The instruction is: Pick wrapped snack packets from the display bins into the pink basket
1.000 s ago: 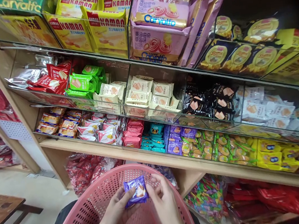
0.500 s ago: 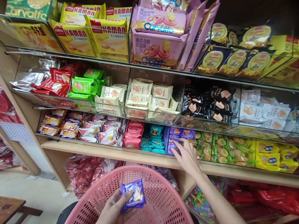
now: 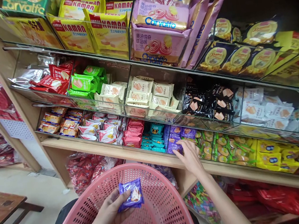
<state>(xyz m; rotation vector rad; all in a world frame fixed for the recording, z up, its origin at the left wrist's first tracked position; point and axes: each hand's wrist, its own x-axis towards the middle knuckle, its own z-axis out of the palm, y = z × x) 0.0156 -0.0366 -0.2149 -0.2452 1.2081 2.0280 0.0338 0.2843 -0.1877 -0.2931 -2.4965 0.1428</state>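
Note:
My left hand (image 3: 111,209) holds a small purple snack packet (image 3: 130,194) over a pink perforated plastic basket (image 3: 156,181) in my lap. My right hand (image 3: 189,155) reaches out to the lowest shelf bin and its fingers rest on the purple snack packets (image 3: 177,137) stacked there. I cannot tell whether the fingers have closed on one. Teal packets (image 3: 153,138) lie just left of the purple ones, green and orange sweets (image 3: 218,144) just right.
A wooden shelf unit (image 3: 111,152) with clear-fronted bins carries yellow boxes (image 3: 107,29), pink biscuit packs (image 3: 158,37), green packs (image 3: 84,81), cream packs (image 3: 142,91) and black packs (image 3: 209,102). Red bags (image 3: 83,169) sit under the shelf. A wooden table corner (image 3: 5,207) is at lower left.
My right hand let go of the purple packet and reached up to the shelf's purple packets, where it now rests a little lower. My left hand keeps the packet over the basket.

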